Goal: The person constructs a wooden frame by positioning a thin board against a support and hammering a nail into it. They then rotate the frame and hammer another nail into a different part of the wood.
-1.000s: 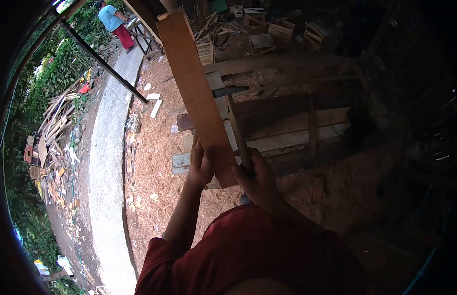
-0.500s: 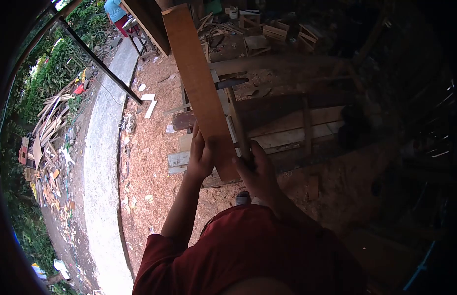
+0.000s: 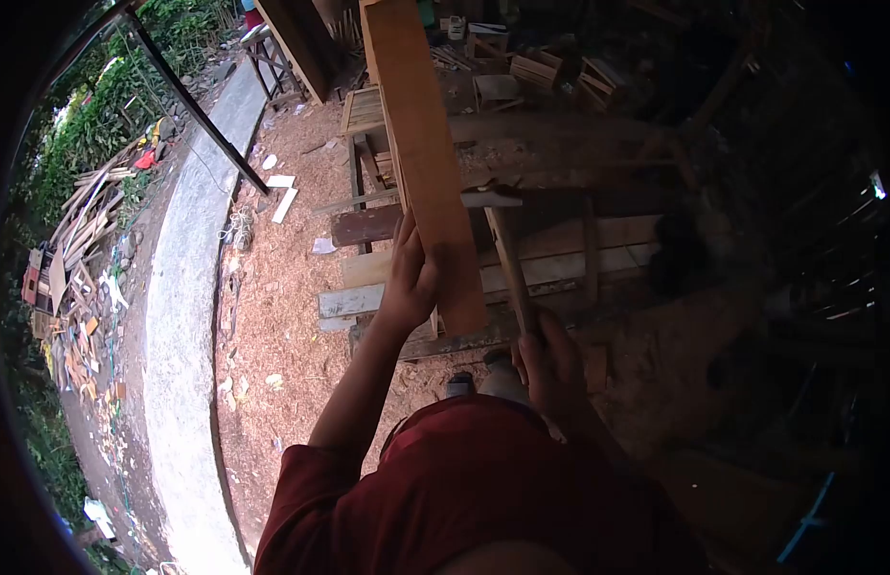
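Observation:
A long reddish-brown wooden board [image 3: 421,144] rises away from me in the middle of the head view, its near end close to my body. My left hand [image 3: 410,278] grips its left edge near that end, thumb on the face and fingers partly hidden behind. In my right hand [image 3: 552,364] is a hammer [image 3: 507,254], held by the lower part of its wooden handle. The metal hammer head points up and sits just right of the board's edge. Below both hands, a low bench of planks [image 3: 354,302] lies partly covered by the board.
Wood shavings cover the ground [image 3: 282,335]. A concrete path [image 3: 182,335] runs along the left, with a scrap wood pile [image 3: 86,230] beyond it. A dark metal post [image 3: 191,96] slants across the upper left. Wooden crates [image 3: 536,69] stand at the back. Part of a person [image 3: 252,14] shows at the top.
My right hand has moved right and down with the hammer, away from the board's near end. The board and my left hand have shifted right in view.

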